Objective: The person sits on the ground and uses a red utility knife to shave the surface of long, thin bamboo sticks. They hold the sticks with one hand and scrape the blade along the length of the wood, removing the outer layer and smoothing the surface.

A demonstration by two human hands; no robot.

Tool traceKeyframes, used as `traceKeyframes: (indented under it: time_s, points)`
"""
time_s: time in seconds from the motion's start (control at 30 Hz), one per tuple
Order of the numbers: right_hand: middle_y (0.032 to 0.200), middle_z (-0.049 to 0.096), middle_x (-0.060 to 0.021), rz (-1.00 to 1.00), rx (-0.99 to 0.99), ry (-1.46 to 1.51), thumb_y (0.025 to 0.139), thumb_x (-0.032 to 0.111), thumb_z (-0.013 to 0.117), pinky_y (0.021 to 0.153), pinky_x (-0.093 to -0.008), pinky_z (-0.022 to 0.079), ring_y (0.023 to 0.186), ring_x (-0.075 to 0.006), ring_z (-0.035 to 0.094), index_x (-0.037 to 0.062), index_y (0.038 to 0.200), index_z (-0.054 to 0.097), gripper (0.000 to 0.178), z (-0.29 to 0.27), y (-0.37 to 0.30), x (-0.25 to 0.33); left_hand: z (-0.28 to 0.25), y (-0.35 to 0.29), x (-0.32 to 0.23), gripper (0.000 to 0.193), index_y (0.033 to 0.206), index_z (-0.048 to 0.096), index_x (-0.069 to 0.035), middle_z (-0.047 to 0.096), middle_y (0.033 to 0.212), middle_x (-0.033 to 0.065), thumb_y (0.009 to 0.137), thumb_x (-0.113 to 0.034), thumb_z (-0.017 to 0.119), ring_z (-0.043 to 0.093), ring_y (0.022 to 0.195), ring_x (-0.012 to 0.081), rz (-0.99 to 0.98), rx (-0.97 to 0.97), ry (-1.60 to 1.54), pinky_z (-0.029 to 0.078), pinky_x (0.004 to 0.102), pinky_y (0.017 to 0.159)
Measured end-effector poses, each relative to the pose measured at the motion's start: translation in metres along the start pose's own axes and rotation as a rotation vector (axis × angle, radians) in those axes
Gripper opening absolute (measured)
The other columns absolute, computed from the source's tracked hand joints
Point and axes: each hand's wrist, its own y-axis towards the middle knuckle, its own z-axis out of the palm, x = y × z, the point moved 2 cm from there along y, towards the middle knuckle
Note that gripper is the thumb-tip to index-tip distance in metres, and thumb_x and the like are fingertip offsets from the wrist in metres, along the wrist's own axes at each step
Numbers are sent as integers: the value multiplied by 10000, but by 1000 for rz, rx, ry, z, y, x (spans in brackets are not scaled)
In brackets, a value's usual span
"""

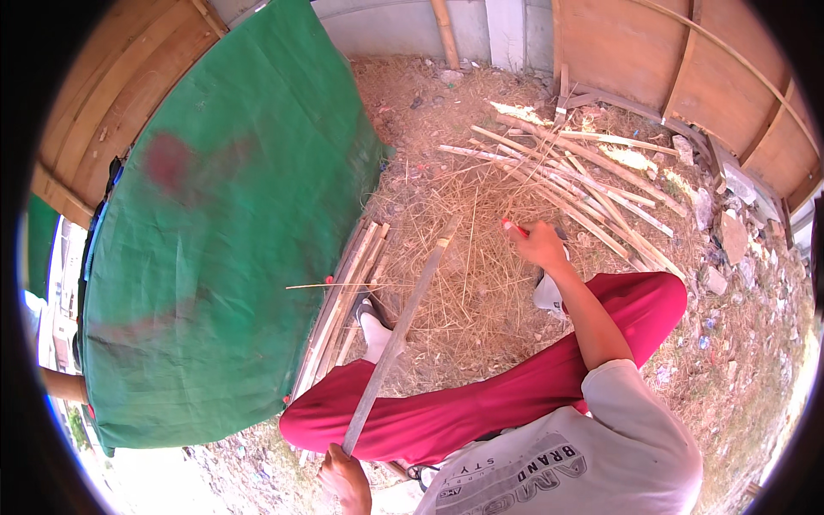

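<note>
A long, flat strip of greyish wood (390,356) slants across my lap, its near end in my left hand (345,481). The fingers of that hand are closed round it. Its far end, paler and freshly scraped, lies over a heap of straw-coloured shavings (468,266). To the right of that end, my right hand (542,246) is closed on a tool with a red handle (518,229). The handle's tip sticks out on the left of the fist. Whether the tool has a blade cannot be made out, and it is apart from the strip.
Several pale strips (592,184) lie in a loose pile at the far right. More strips (343,292) lie beside my left foot, along a large green sheet (232,232) on the left. Stones (732,236) line the right wall. My legs in red trousers (489,386) are bent outward.
</note>
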Motion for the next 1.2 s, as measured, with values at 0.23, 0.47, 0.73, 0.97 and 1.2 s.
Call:
traceKeyframes:
  time_s: [0.23, 0.47, 0.73, 0.97, 1.2]
  points:
    - [539, 504, -8, -181, 26, 498, 909, 384, 744, 473, -307, 362, 507, -80, 447, -6, 795, 717, 407, -42, -47, 53, -16, 88, -22, 188, 723, 505, -79, 617, 638, 104, 825, 39, 610, 625, 507, 261, 172, -372, 97, 485, 385, 465]
    - [620, 569, 23, -274, 230, 477, 925, 261, 745, 532, -266, 380, 577, -44, 461, -8, 901, 745, 270, -65, -98, 105, -37, 156, -88, 194, 757, 519, -119, 537, 690, 36, 841, -55, 681, 606, 589, 210, 304, -629, 71, 478, 349, 541]
    - [675, 647, 7, -289, 220, 651, 954, 305, 695, 552, -264, 400, 591, -44, 510, 3, 851, 737, 322, -49, -80, 86, -37, 186, -140, 183, 770, 505, -121, 553, 698, 45, 829, -64, 669, 628, 609, 224, 390, -613, -5, 492, 366, 554]
    - [740, 664, -17, -209, 135, 704, 986, 203, 667, 502, -225, 327, 558, -22, 456, -16, 1042, 731, 236, -83, -82, 60, -8, 212, -132, 168, 757, 512, -120, 616, 700, 75, 813, -52, 655, 690, 633, 277, 297, -395, -23, 555, 433, 568]
    - [687, 591, 17, -57, -331, 842, 1014, 272, 625, 429, -213, 252, 455, -10, 356, -13, 1048, 707, 299, -162, -101, 7, 52, 266, -68, 164, 849, 668, -88, 718, 841, 170, 749, -182, 757, 700, 790, 398, 214, 85, -183, 564, 520, 717]
